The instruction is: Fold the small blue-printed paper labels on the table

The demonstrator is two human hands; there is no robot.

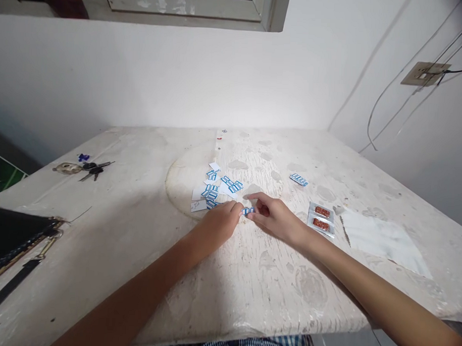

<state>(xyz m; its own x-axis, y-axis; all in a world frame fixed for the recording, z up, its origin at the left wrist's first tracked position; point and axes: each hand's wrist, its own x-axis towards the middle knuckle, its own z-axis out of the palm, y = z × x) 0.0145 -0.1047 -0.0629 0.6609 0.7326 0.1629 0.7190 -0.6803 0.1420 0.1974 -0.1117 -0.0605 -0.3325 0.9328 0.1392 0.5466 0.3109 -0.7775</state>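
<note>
Between my two hands is a small white paper piece with blue markings (247, 211). My left hand (226, 217) is closed, pinching its left end. The thumb and a finger of my right hand (273, 215) meet at its right end, with the index finger stretched out above. Just beyond my left hand lies a loose heap of white paper pieces with blue outlines (211, 191), some overlapping. A separate small stack of the same blue-marked pieces (299, 179) rests farther off to the right.
A silver pack with two red-brown windows (322, 219) and a white cloth or paper sheet (384, 239) lie right of my right arm. Keys (94, 169) are at the left. A black bag with a strap (16, 241) sits at the left edge. A wall (219, 82) bounds the table behind.
</note>
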